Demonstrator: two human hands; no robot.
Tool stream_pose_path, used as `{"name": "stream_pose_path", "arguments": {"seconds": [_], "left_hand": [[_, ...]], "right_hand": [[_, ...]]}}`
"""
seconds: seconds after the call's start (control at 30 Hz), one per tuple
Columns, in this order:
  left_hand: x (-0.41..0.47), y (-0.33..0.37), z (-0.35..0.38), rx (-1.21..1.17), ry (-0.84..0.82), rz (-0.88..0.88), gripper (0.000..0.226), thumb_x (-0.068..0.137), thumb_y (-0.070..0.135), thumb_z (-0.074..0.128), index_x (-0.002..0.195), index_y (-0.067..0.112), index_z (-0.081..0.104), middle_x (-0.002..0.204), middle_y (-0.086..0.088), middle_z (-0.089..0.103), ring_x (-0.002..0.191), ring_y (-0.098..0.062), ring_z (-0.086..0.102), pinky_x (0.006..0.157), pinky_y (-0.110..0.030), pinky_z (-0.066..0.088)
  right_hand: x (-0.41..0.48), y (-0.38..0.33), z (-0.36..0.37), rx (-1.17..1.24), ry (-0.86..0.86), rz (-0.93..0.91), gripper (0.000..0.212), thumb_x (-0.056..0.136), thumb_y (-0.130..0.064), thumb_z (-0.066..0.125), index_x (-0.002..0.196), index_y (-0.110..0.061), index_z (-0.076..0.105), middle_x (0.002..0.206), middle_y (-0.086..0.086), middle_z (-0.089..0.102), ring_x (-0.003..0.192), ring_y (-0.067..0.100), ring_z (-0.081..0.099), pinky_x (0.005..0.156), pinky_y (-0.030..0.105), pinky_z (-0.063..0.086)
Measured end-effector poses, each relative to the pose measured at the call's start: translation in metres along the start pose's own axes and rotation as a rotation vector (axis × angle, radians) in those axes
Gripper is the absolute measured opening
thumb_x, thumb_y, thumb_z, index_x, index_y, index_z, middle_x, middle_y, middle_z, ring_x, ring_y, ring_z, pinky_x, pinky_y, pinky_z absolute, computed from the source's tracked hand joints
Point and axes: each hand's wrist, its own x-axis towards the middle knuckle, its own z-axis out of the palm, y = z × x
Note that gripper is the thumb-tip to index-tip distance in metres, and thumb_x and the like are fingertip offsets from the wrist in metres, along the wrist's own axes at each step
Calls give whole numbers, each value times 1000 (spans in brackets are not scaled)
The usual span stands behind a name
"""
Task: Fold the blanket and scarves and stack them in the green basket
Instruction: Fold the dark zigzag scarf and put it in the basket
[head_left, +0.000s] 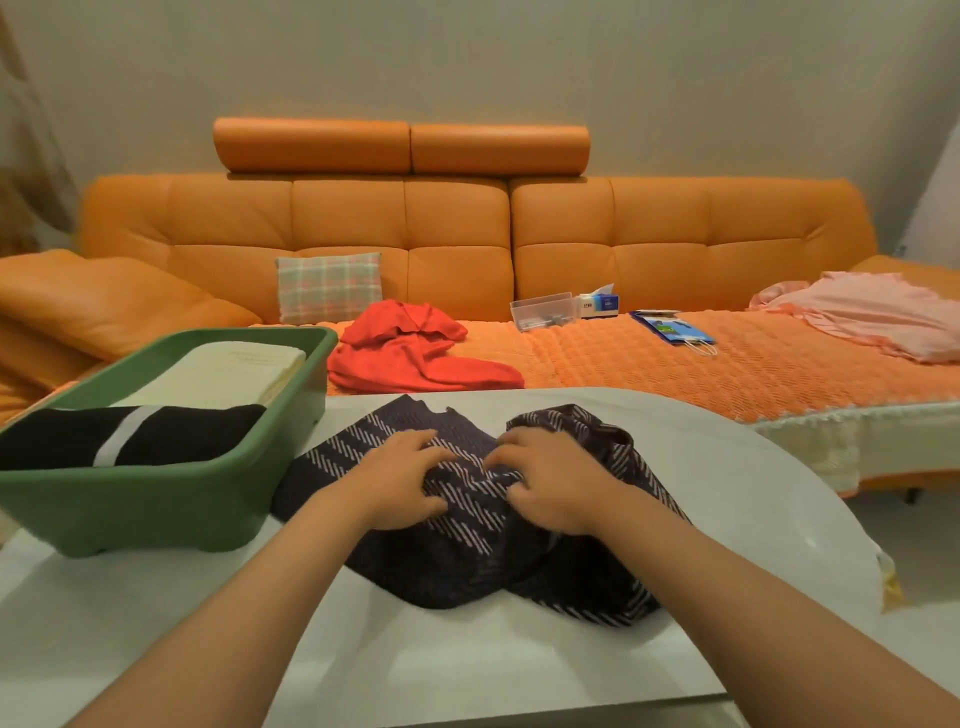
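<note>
Our left hand (400, 480) and right hand (550, 486) sit close together on the dark striped scarf (467, 566), fingers curled and pinching its bunched middle, likely to draw it flat for folding on the white surface (727, 493). It lies just beside the green basket (156, 512), where a cream blanket (228, 374) and black scarf (171, 434) are already folded; a red scarf (415, 358) waits on the sofa (623, 364).

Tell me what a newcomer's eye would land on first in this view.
The big orange sofa fills the back of the view, with a bright red cloth heaped on its seat. In front, the left hand and right hand grip a dark striped scarf bunched on the white table. Left of it, the green basket holds a folded cream blanket and a black scarf.
</note>
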Motion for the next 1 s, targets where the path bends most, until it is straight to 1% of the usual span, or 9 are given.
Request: {"name": "stream_pose_path", "arguments": {"seconds": [0.07,0.17,0.3,0.47,0.57,0.67,0.77,0.87,1.0], "left_hand": [[-4,-13,9,31,-171,-108,79,87,66,54,153,42,18,165,2,8,152,-24,5,122,-50,12],[-12,-16,16,-67,-277,-149,79,86,74,45,153,48,12,164,1,12,151,-26,8,122,-47,12],[-23,-1,0,-92,-237,-79,77,82,78,47,149,46,30,149,1,33,142,-23,27,116,-44,27],[-39,21,-5,-264,-298,81,91,65,62,78,144,45,34,138,15,44,125,-9,45,108,-36,41],[-43,16,-3,-138,-262,70,77,63,58,82,128,39,44,130,13,41,120,-12,41,103,-39,43],[-44,7,-5,-94,-190,79,34,77,41,78,106,31,63,111,10,52,103,-15,53,91,-35,48],[-49,6,-8,-48,-107,60,10,90,23,63,100,25,65,100,9,59,97,-18,57,87,-36,48],[-54,8,-17,-74,-38,-27,20,98,13,44,110,21,57,113,-3,62,101,-26,57,86,-38,46],[-63,14,-56,-263,-32,-116,37,101,11,34,125,31,52,121,0,59,101,-20,54,84,-31,41]], "right_hand": [[-3,-11,11,102,-222,-27,70,86,-60,58,150,-48,31,164,0,17,150,19,16,121,49,14],[-7,-8,24,-16,-430,20,91,75,-81,56,150,-58,12,167,-7,0,153,17,3,121,57,4],[-2,10,15,-154,-359,72,63,92,-61,49,150,-51,29,166,-6,15,151,18,17,119,56,13],[-4,24,9,-440,-343,271,56,93,-39,45,149,-31,41,161,13,25,148,34,19,117,66,1],[-8,15,4,-209,-254,142,73,85,-44,53,153,-33,29,165,8,14,151,28,13,120,58,10],[-16,5,4,69,-305,39,85,77,-43,64,151,-44,21,162,-3,20,145,21,29,115,50,30],[-19,7,12,47,-226,65,51,87,-35,64,133,-36,42,135,-4,52,120,22,54,94,40,46],[-17,9,8,58,-133,68,12,98,-31,55,109,-27,55,110,2,64,103,25,58,84,39,47],[-14,11,-13,369,-99,115,18,97,-30,51,97,-21,66,98,-1,69,92,18,63,90,43,50]]}}
